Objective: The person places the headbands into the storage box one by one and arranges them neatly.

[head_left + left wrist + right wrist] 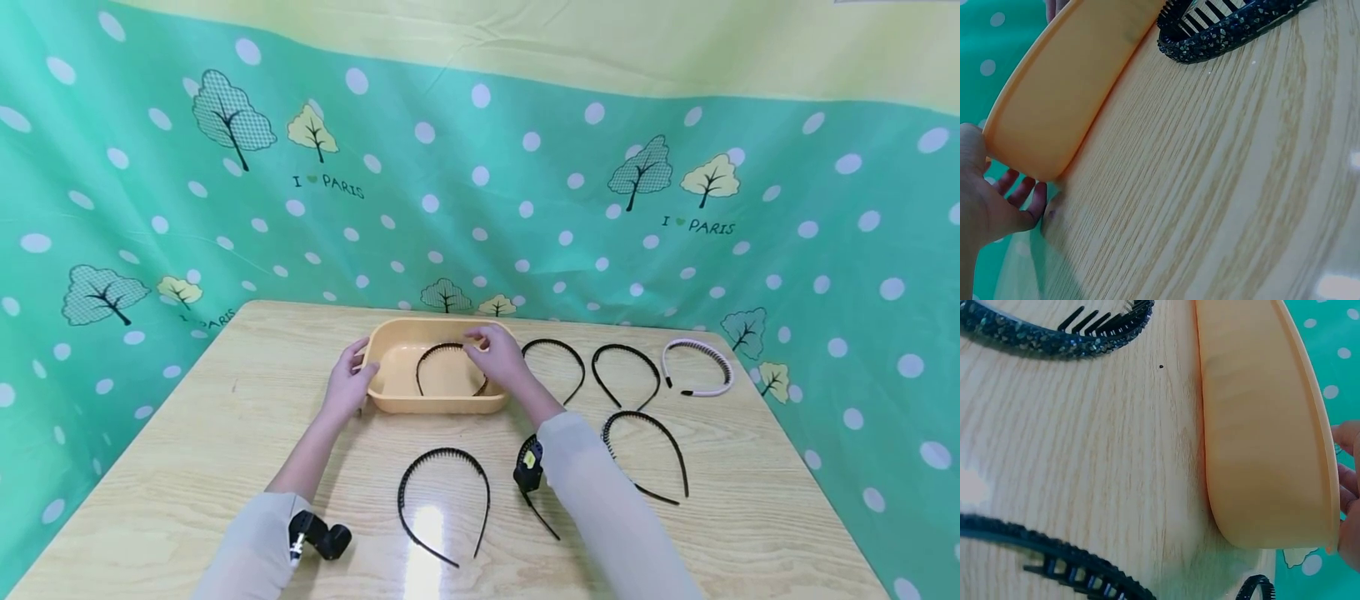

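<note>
A pale orange plastic basin (pixel 438 406) stands toward the back of the table, with a dark toothed headband (pixel 448 345) lying inside. My left hand (pixel 351 382) grips the basin's left end, thumb over the rim and fingers against the outer wall; the left wrist view shows these fingers spread under the corner. Over the basin's right end reaches my right hand (pixel 501 358), its thumb and fingertips apart above the interior. From the right wrist, only part of that hand (pixel 1349 487) shows behind the basin's rim.
Nearest the front lies a black headband (pixel 446 452). Another (pixel 540 515) is partly hidden by the right forearm. Farther right are more dark headbands (pixel 551 341) and a pale pink one (pixel 705 393). A green dotted curtain (pixel 480 208) hangs behind the table.
</note>
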Tool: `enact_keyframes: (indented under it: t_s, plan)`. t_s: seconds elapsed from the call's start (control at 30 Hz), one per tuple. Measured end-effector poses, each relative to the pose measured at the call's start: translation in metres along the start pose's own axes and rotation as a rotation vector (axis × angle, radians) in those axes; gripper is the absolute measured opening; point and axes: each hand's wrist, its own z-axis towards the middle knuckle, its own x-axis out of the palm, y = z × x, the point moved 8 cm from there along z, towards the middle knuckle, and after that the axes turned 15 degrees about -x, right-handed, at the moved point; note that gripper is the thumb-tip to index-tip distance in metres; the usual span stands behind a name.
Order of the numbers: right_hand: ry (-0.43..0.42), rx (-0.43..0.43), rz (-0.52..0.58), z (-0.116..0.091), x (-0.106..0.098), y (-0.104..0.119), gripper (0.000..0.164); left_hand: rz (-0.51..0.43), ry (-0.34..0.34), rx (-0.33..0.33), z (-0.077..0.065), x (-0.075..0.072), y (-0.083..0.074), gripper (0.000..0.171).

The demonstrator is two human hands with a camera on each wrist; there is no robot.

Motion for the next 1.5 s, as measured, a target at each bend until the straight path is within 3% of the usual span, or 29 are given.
enact_keyframes:
  t_s: [0.63, 1.1, 1.5]
  plan:
    - [0.005, 0.034, 0.028, -0.004, -0.024, 0.013, 0.028, 0.009, 0.012, 0.011, 0.0, 0.0, -0.001, 0.056]
    - [0.019, 0.038, -0.013, -0.016, -0.041, -0.004, 0.027, 0.005, 0.019, 0.004, 0.001, -0.001, 0.002, 0.056]
    - [0.04, 0.101, -0.038, -0.031, -0.055, -0.023, 0.031, 0.003, 0.017, 0.023, 0.0, 0.0, 0.001, 0.055]
